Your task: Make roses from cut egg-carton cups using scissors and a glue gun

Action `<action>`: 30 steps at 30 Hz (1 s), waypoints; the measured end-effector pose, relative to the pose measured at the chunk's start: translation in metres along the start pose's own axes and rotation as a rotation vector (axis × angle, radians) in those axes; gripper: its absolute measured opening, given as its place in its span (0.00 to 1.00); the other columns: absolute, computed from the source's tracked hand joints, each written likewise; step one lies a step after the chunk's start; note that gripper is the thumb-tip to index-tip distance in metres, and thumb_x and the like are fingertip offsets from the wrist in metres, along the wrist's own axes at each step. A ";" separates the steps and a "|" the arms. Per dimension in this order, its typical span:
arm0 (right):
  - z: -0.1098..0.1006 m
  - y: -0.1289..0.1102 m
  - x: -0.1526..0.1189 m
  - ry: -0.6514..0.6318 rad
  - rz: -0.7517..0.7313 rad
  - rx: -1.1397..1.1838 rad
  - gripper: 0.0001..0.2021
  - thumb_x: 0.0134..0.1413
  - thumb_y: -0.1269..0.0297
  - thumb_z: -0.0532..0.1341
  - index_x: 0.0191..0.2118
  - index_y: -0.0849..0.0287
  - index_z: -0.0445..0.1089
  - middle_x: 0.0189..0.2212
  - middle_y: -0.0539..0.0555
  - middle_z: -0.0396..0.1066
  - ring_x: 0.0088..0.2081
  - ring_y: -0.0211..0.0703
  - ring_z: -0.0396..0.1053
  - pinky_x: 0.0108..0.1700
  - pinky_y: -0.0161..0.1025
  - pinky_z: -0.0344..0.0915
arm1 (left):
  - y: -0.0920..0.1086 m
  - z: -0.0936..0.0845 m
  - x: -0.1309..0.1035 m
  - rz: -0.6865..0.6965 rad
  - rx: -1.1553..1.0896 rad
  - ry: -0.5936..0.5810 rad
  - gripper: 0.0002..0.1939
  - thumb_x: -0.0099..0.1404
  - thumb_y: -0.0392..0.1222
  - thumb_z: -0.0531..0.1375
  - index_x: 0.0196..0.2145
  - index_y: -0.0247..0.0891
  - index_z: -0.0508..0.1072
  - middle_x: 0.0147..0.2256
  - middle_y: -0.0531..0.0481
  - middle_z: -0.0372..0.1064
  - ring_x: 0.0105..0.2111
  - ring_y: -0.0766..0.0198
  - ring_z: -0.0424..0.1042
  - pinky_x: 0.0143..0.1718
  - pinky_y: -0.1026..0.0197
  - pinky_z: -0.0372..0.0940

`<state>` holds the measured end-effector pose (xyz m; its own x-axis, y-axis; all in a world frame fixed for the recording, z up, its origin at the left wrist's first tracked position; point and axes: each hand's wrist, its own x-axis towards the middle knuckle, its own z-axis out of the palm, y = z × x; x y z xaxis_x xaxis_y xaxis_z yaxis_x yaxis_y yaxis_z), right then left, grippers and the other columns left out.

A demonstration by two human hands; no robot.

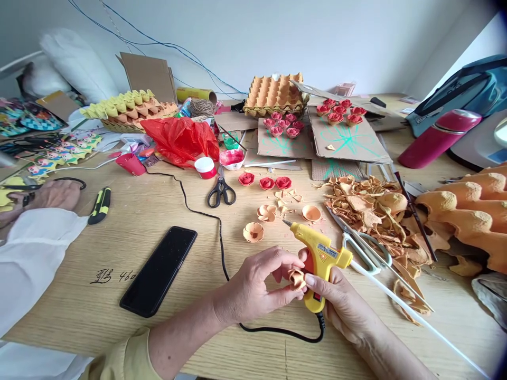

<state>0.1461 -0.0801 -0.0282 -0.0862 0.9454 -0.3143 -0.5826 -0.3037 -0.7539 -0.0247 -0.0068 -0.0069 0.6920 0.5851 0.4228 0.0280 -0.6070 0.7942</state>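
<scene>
My left hand (251, 285) pinches a small orange egg-carton flower (296, 279) between its fingertips. My right hand (346, 303) is wrapped around a yellow glue gun (320, 252), its nozzle pointing up and left. The right thumb also presses against the flower, so both hands meet there. Just beyond the gun lie two open petal cups (253, 232) and a plain round cup (311, 213), all unpainted orange carton. Three red painted roses (266, 183) stand in a row farther back. The gun's black cord (285, 331) loops below my hands.
A black phone (158, 272) lies left of my forearm. Scissors (366, 253) and carton scraps (364, 206) are at right, beside egg trays (471, 203). Black-handled scissors (221, 192) lie mid-table. Cardboard (348, 140) bears red roses. Another person's hand (59, 194) rests far left near a box cutter (100, 206).
</scene>
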 end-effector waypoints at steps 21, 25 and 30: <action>0.001 0.002 0.000 -0.045 0.040 0.047 0.19 0.44 0.57 0.75 0.39 0.54 0.71 0.31 0.50 0.73 0.33 0.41 0.70 0.38 0.38 0.66 | 0.002 0.001 0.002 -0.016 -0.020 -0.032 0.07 0.61 0.34 0.66 0.36 0.38 0.70 0.31 0.52 0.67 0.29 0.68 0.66 0.30 0.68 0.66; 0.001 0.001 -0.001 -0.050 0.039 0.075 0.19 0.45 0.58 0.75 0.41 0.54 0.70 0.31 0.48 0.71 0.31 0.38 0.68 0.35 0.36 0.66 | -0.001 0.003 0.000 -0.002 -0.028 -0.026 0.07 0.64 0.35 0.65 0.37 0.38 0.69 0.32 0.51 0.69 0.30 0.67 0.67 0.32 0.66 0.66; 0.001 0.001 -0.002 -0.064 0.036 0.072 0.19 0.47 0.58 0.74 0.43 0.54 0.70 0.30 0.49 0.71 0.30 0.36 0.67 0.35 0.35 0.66 | -0.003 0.004 -0.001 0.017 -0.022 -0.026 0.08 0.64 0.35 0.65 0.38 0.38 0.68 0.32 0.51 0.70 0.30 0.67 0.67 0.33 0.65 0.66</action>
<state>0.1452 -0.0827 -0.0278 -0.1586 0.9404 -0.3009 -0.6349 -0.3306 -0.6983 -0.0230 -0.0078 -0.0117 0.7105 0.5605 0.4256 0.0002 -0.6049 0.7963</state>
